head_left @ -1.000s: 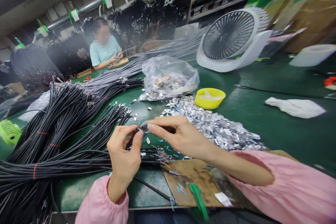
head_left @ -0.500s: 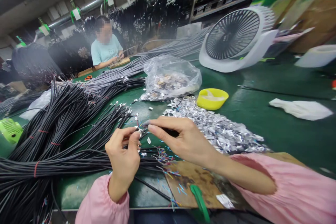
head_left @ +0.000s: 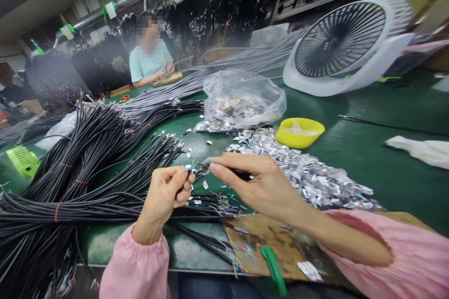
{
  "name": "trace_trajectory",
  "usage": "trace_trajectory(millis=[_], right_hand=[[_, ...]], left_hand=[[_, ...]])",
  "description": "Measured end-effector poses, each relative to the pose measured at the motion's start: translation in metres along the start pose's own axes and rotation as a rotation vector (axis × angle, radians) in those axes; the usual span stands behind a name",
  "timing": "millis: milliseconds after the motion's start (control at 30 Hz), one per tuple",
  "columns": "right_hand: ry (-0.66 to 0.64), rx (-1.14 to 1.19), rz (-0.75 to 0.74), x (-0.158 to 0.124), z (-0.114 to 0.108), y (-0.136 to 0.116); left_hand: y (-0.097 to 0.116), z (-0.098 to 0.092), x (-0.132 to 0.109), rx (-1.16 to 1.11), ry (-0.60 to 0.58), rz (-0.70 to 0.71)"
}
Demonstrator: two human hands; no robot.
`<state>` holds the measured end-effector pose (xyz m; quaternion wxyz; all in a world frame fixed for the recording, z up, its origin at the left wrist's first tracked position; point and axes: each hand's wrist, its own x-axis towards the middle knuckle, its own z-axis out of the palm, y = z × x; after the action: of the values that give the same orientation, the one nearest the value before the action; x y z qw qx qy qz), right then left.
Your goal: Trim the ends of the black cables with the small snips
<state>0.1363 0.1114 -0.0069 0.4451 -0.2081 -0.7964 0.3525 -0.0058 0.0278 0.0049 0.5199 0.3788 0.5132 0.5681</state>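
Note:
In the head view, my left hand (head_left: 164,194) pinches the end of a black cable (head_left: 190,172), where thin coloured wires stick out past the fingertips. Close on its right, my right hand (head_left: 261,180) is closed around a slim dark tool (head_left: 244,175), mostly hidden by the fingers; its kind cannot be made out. The right fingertips meet at the bared wires. Below both hands, more black cables with stripped coloured ends (head_left: 224,203) lie across the table.
Bundles of black cables (head_left: 87,149) fill the left. Foil scraps (head_left: 315,177) are heaped to the right, near a clear bag (head_left: 245,93), yellow bowl (head_left: 298,138) and white fan (head_left: 340,46). A green-handled tool (head_left: 272,266) lies at the front edge. A co-worker (head_left: 150,58) sits opposite.
The view has shifted, so the scene sits further right on the left side. My left fingers have closed in more tightly around the cable end. The right hand stays beside it.

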Motion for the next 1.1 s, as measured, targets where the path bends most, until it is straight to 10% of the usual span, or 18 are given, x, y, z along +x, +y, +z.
trace_trajectory(millis=[667,967,1100], right_hand=[[-0.023,0.083,0.002,0.005,0.0,0.0],[-0.335,0.539,0.331,0.012,0.0,0.004],[-0.259,0.561,0.504,0.014,0.002,0.009]], left_hand=[[-0.017,0.01,0.004,0.228,0.188,0.223],[-0.014,0.004,0.006,0.364,0.101,0.294],[-0.021,0.005,0.007,0.476,0.241,0.453]])
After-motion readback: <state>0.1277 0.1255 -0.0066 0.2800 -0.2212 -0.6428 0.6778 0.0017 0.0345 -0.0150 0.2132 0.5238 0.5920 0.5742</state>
